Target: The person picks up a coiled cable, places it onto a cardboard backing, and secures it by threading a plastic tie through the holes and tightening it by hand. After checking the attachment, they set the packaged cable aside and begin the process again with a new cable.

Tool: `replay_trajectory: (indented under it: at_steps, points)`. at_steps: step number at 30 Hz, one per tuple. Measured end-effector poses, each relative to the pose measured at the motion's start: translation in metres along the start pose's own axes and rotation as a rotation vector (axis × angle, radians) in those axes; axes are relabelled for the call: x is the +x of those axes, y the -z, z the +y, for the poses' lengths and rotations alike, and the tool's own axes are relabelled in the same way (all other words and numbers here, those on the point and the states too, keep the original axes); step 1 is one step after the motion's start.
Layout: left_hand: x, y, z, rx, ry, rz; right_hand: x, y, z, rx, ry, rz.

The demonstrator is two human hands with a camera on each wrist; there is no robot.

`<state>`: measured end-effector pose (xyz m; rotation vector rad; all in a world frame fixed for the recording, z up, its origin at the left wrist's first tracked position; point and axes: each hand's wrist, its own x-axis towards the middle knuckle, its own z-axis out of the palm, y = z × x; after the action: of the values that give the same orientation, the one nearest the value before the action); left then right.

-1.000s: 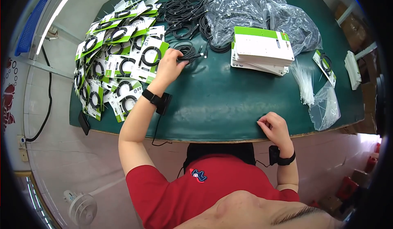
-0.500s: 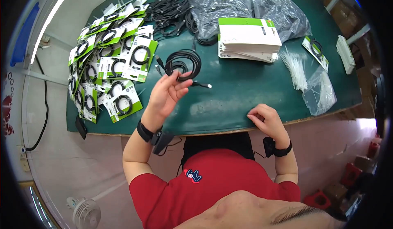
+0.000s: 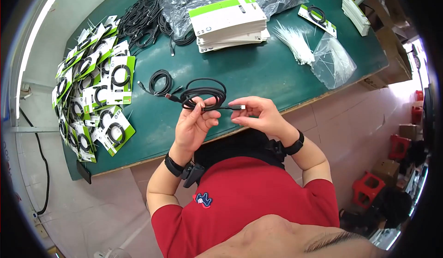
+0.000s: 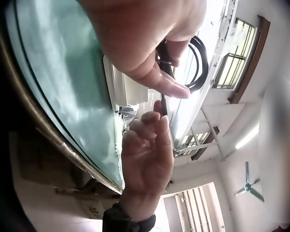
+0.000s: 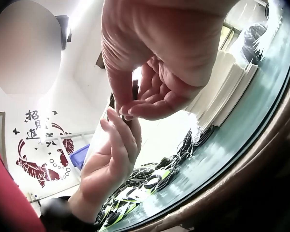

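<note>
The left hand (image 3: pixel 191 124) pinches a coiled black cable (image 3: pixel 203 94) between thumb and fingers, above the front of the table. One cable end, with a light metal plug (image 3: pixel 237 107), points at the right hand (image 3: pixel 260 115), whose thumb and index finger are around the plug's tip. In the right wrist view the right hand (image 5: pixel 159 63) has its fingertips together at the cable end, close to the left hand (image 5: pixel 111 154). The left wrist view shows the coil (image 4: pixel 199 65) behind the left hand (image 4: pixel 145 43). A second small coil (image 3: pixel 160 82) lies on the table, left of the held one.
On the green table (image 3: pixel 184 64), carded cables (image 3: pixel 121 75) are heaped at the left, with loose black cables (image 3: pixel 140 20) behind. Clear plastic bags (image 3: pixel 180 2) lie at the back, near a stack of cards (image 3: pixel 228 20). White ties (image 3: pixel 295 43) and another carded cable (image 3: pixel 317 17) are at the right.
The left hand has brought the coil from beside the heap toward the table's front edge; a smaller coil now lies apart. The right hand has risen to the plug. The head view has shifted.
</note>
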<state>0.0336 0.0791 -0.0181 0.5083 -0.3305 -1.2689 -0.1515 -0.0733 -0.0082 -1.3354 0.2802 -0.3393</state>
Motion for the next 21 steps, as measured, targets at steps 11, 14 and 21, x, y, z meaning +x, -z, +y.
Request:
replay_trajectory:
  at_steps: [11, 14, 21]
  points:
    - [0.011, -0.017, -0.042, -0.101, 0.1, -0.002, 0.018, -0.005, 0.013, -0.049, 0.291, 0.15]
    - [0.017, -0.013, -0.037, 0.063, 0.086, 0.014, 0.03, -0.006, 0.009, -0.497, 0.674, 0.396]
    - [0.033, -0.041, -0.047, 0.706, -0.425, 0.162, 0.031, 0.003, -0.003, 0.224, 0.079, 0.206]
